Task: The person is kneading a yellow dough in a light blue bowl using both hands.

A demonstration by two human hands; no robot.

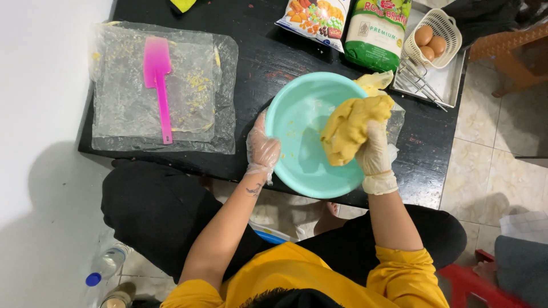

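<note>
Yellow dough sits over a turquoise bowl on the black bench. A pink spatula lies on clear plastic speckled yellow. Brown eggs fill a cream basket.

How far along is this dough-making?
Done: the yellow dough holds together as one mass. In hand: the gloved right hand lifts it from the turquoise bowl, whose rim the left hand grips. Left: the crumb-speckled plastic sheet with the pink spatula holds no dough.

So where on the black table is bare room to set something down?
Bare table: a strip between the plastic sheet and the teal bowl, reaching up to the snack bag. The right end is crowded by green bag, egg basket and tray.
</note>
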